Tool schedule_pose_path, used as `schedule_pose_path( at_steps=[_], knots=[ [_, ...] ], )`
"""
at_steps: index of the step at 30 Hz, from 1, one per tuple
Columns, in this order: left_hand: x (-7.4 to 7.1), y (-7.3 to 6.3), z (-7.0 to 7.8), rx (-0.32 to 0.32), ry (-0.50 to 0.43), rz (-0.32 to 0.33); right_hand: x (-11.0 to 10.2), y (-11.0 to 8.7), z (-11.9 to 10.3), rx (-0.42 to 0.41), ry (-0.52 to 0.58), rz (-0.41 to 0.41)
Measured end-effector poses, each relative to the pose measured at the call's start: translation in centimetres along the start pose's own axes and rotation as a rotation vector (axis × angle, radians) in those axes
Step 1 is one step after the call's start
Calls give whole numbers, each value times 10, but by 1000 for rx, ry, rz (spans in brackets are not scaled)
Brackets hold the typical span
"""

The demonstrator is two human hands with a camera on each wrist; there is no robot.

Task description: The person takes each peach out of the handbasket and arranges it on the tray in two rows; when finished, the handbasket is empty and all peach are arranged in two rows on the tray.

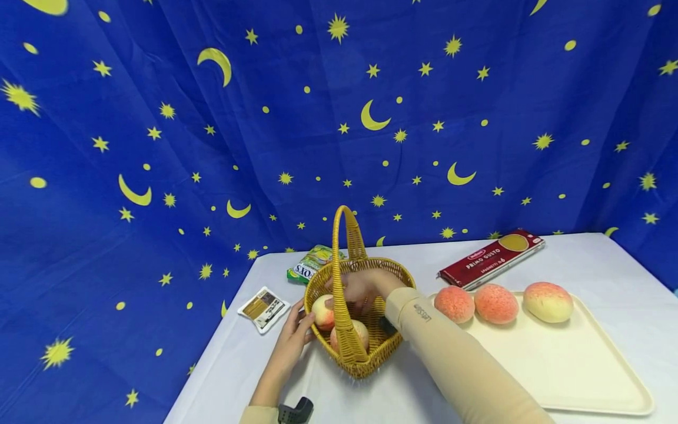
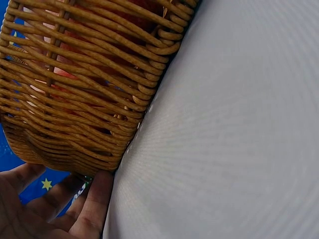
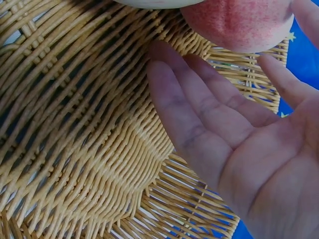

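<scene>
Basket [image 1: 378, 356] upright on the white table [image 1: 349, 403], handle [image 1: 337, 259] arching over it. Left hand [image 1: 291, 338] at its left side, fingers fairly straight against the outside of the wicker, not wrapped round anything; probably a brace, to stop the basket sliding. Right hand [image 1: 362, 287] down inside, reaching under the handle, likely because the arm comes in from the right and the peaches lie left and near. Its fingers extended, palm slack, no fruit gripped; whether the thumb touches the left peach [image 1: 322, 313], cannot tell. Near peach [image 1: 357, 334] sits beside that one, partly behind the handle; the wicker wall presumably keeps both from rolling. Two red fruits [image 1: 496, 304] and a yellow-red fruit [image 1: 548, 302] along the far side of the tray [image 1: 577, 371], its raised rim likely checking them. Spaghetti box [image 1: 492, 259] lies flat behind the tray.
</scene>
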State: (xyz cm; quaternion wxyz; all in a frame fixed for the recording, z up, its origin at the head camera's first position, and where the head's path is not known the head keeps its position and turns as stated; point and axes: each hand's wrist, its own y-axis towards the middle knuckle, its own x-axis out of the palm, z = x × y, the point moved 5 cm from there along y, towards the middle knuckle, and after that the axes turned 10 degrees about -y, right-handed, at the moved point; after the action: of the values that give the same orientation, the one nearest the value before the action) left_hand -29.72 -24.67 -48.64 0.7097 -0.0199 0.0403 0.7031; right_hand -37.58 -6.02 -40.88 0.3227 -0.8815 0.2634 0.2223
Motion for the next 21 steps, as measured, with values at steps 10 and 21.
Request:
schedule_pose_path(
  at_steps=[10, 21],
  knots=[
    [1, 0, 1, -4, 5, 5, 5, 5, -2, -30, -8, -38],
    [0, 0, 0, -3, 0, 5, 10, 7, -7, -37, 35, -101]
  ],
)
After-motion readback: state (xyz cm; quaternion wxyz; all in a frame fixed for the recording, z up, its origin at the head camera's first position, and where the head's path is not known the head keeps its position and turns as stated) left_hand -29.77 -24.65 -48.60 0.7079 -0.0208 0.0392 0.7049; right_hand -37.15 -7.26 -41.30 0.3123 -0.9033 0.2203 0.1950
